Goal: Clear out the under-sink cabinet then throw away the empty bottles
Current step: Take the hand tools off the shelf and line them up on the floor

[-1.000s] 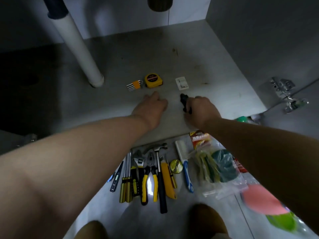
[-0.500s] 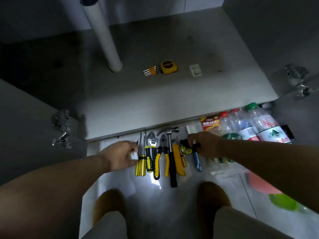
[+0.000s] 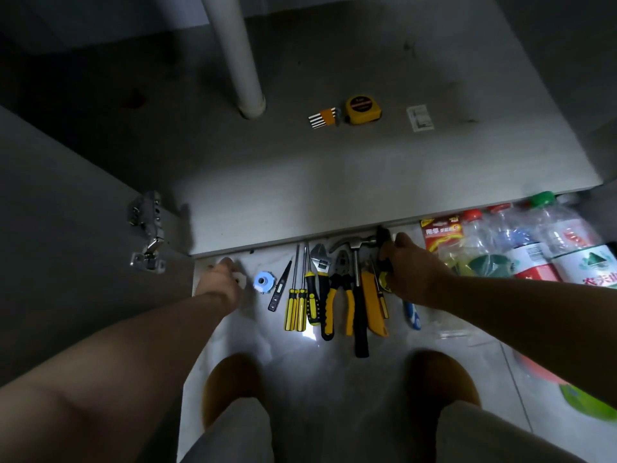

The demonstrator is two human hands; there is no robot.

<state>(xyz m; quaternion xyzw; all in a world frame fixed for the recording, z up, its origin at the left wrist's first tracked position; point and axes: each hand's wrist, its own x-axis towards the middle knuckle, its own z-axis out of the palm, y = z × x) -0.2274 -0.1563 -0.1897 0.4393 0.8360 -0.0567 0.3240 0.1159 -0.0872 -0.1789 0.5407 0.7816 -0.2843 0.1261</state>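
A: What's written on those bottles (image 3: pixel 564 232)?

B: Chinese characters on a red-and-white label under a green mountain mark; I can't read more. Clear plastic, green and red caps, down on the floor tiles (image 3: pixel 334 379) just right of my right hand (image 3: pixel 414 275), in front of the cabinet floor (image 3: pixel 334 182) edge.

A: And your hands?

B: Right is curled round a black tool (image 3: pixel 384 238). My left hand (image 3: pixel 218 279) pinches a small white piece (image 3: pixel 240 279), across the row of yellow-handled tools (image 3: pixel 337 289) from them.
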